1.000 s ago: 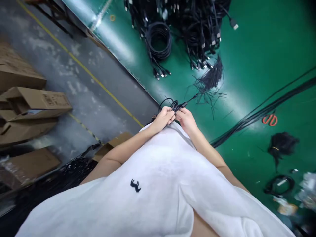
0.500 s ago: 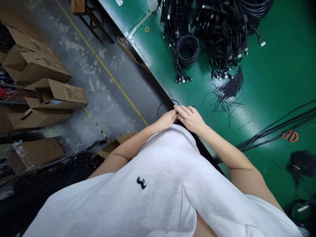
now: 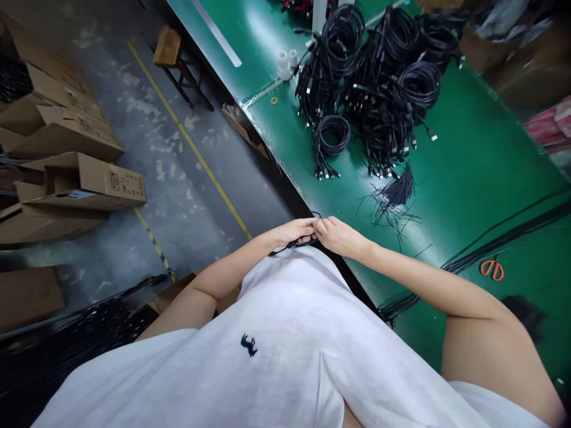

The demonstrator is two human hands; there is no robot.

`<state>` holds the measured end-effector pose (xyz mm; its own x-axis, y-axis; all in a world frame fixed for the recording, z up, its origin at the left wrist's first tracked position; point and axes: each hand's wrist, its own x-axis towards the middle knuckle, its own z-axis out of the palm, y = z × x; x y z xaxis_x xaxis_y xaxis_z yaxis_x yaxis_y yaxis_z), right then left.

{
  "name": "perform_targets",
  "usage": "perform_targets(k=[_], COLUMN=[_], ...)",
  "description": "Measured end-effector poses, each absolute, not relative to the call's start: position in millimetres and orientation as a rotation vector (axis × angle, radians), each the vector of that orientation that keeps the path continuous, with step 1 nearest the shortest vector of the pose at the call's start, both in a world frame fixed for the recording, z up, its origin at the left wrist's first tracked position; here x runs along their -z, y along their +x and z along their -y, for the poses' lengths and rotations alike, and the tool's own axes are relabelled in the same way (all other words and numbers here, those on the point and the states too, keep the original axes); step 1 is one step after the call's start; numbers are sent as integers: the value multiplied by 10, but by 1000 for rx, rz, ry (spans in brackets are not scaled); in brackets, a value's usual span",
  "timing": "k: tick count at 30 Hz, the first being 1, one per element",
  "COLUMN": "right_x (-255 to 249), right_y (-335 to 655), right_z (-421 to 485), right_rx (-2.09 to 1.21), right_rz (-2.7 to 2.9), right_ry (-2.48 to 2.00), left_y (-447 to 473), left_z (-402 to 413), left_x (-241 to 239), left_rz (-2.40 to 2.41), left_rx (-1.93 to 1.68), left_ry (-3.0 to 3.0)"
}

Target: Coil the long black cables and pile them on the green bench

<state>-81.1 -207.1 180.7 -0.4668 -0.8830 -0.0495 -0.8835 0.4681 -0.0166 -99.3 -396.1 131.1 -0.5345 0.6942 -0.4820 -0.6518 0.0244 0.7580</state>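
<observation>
My left hand [image 3: 293,232] and my right hand [image 3: 335,236] meet at the table's near edge, in front of the white shirt. Both are closed around a black cable [image 3: 280,251]. Part of it sticks out below my left hand, and a small bend shows above the fingertips. The fingers hide most of the cable, so its ends cannot be made out. Beyond my right hand, a heap of thin black ties [image 3: 398,189] lies on the green table [image 3: 473,160]. A coiled black cable [image 3: 333,135] with several plugs rests farther up.
Many coiled cables [image 3: 383,89] are piled at the back. Orange-handled scissors [image 3: 492,269] lie right, beside long black cables [image 3: 464,255]. White spools [image 3: 284,62] and a steel ruler [image 3: 217,32] are farther back. Cardboard boxes [image 3: 107,181] and a wooden stool [image 3: 168,47] stand left.
The view has shifted, showing more of the table's far side. My hands have drawn closer together. The wide cable loop above them has shrunk, and cable now shows below my left hand.
</observation>
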Motion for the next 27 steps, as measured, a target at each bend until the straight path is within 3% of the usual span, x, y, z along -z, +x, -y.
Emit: perform_targets(k=[6, 13, 20, 24, 27], right_x=[-1920, -2022, -1869, -1825, -1800], right_y=[-886, -1153, -1172, -1136, -1162], right_z=[2137, 2104, 2009, 1983, 1957], right_rx=[-321, -239, -248, -258, -283], right_rz=[-2546, -2537, -2595, -2583, -2593], right_ry=[-1447, -889, -909, -992, -939], left_y=[-970, -1169, -1494, -1543, -1430], left_z=[3803, 3647, 3683, 3559, 3355], left_x=[-1377, -1191, -1215, -1272, -1207], left_rz=[-1319, -1430, -2609, -2677, -2597], left_rx=[-1736, -1855, -878, -804, -770], left_ry=[-14, 126, 1004, 1226, 913])
